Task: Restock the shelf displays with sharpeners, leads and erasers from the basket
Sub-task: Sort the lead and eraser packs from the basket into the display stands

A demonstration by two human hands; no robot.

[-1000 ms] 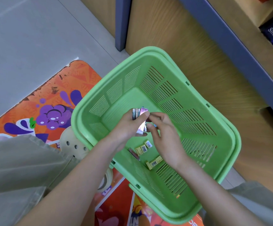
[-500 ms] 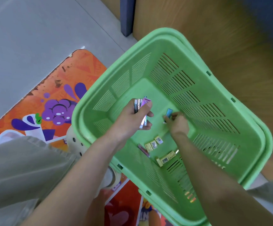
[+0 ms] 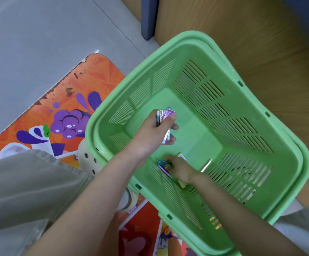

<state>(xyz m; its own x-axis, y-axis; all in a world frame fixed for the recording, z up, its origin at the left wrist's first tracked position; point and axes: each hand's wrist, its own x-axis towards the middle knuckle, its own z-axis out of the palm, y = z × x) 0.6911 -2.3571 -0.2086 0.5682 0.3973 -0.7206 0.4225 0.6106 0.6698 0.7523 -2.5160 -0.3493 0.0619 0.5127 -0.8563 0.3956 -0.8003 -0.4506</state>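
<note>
We look down into one green slatted basket (image 3: 187, 38) with two bare hands inside it. The left hand (image 3: 150, 132) has fingers and thumb curled tight round a fan of slim packets (image 3: 165, 116). We count at least three edges poking up past the thumb, the outermost purple, and cannot tell the full number.

Below those fingers, low on the basket floor, the right hand (image 3: 180, 169) has its fingertips pinched together on one dark teal packet (image 3: 164, 162). Just under those fingertips lies one purple packet (image 3: 164, 170). One small pale piece (image 3: 181, 155) shows just above the right knuckles. One yellow piece (image 3: 183, 184) peeks out beneath the wrist, and one silver strip (image 3: 206, 165) lies just beyond the back of the hand.

Outside the basket, left of the left hand, we see one orange floor mat (image 3: 39, 115) with a purple cartoon, one beige holed shoe (image 3: 87, 154) and one beige trouser leg (image 3: 20, 182).
</note>
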